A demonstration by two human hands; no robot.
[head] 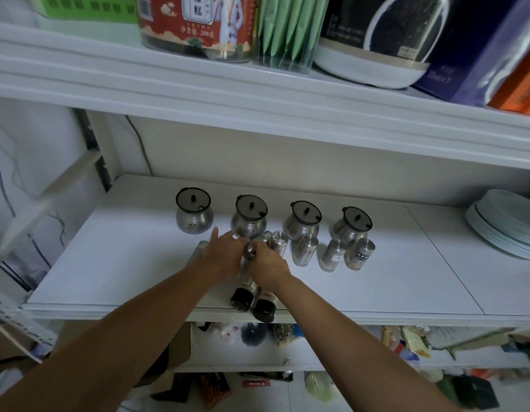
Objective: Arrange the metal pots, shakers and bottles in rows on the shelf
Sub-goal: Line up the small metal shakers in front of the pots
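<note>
Forearms reach up from the bottom of my head view to the middle shelf [109,263], where both hands meet over the job. My right hand [268,261] curls round the rounded metal cap [251,251] of one of the two tall bottles [241,297]. Their black bases sit side by side at the shelf's front edge, touching or nearly so. My left hand [225,252] lies flat beside it with its fingers stretched toward the back and holding nothing, likely steadying the pair or clearing room.

Four metal pots [249,217] with dark lids stand in an even row along the back. Just ahead of them is a second row of shakers [304,251], four of them to the right of my hands. One more shaker [199,249] stands to the left, half hidden by my wrist. I read the bottles as the last row in progress. They are taller and narrower than the rest, so gripping at the cap lets me walk one sideways, though it could tip into the shakers close behind.

A stack of plates [507,224] rests at the shelf's far right, well apart from the work.
</note>
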